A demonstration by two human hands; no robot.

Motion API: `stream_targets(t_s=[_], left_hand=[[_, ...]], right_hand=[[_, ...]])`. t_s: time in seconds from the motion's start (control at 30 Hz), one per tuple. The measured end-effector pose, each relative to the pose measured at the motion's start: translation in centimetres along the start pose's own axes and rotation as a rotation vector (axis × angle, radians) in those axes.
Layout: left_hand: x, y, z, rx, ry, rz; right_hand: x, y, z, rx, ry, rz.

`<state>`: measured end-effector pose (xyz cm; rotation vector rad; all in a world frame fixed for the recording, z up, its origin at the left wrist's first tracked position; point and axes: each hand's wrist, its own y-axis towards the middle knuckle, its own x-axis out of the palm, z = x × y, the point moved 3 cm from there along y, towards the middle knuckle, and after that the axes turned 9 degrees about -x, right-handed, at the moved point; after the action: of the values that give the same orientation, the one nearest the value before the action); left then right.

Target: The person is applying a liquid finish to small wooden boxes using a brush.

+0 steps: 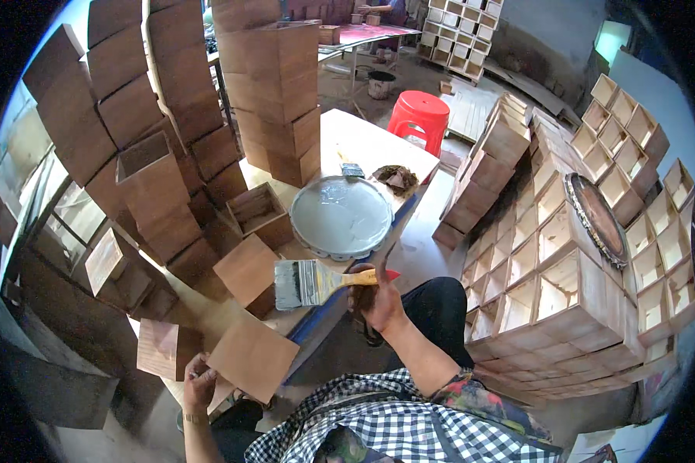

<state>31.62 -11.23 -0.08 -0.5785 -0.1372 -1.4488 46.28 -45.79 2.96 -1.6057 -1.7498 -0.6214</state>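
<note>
My pale table (363,139), its stack of brown boxes (261,92), and a round tub of whitish paste (341,216).

At the table's near end is a square wooden piece (253,355), my left hand (199,383) pinching its left edge; near the tub, my right hand's (380,301) fingers wrap the yellow handle of a wide brush (326,282), greyish bristles pointing left.

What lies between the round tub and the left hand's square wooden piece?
In the head view, the broad paintbrush in the right hand and a wooden box.
</note>
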Motion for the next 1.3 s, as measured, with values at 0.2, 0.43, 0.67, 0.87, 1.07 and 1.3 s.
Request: stream_targets(t_s=[0.2,0.43,0.67,0.87,1.07,1.3], left_hand=[[-2.5,1.6,-1.1,-0.074,-0.054,0.029],[-3.1,1.7,-2.1,-0.093,0.009,0.043],[-4.3,2.2,-3.3,-0.119,-0.048,0.017],[-5.9,2.0,-4.4,-0.198,-0.077,0.008],[-5.0,1.7,-3.7,-0.122,0.072,0.038],[-3.5,1.5,-3.2,-0.104,-0.123,-0.014]], right_hand=[[0.1,0.7,0.4,-0.067,-0.093,-0.033],[1.9,0.4,-0.2,-0.181,-0.409,0.071],[5.1,0.8,-0.7,-0.325,-0.609,-0.029],[6.8,1.5,0.9,-0.397,-0.631,-0.182],[5.4,2.2,2.3,-0.29,-0.715,-0.133],[4.9,1.6,2.1,-0.289,-0.55,-0.125]])
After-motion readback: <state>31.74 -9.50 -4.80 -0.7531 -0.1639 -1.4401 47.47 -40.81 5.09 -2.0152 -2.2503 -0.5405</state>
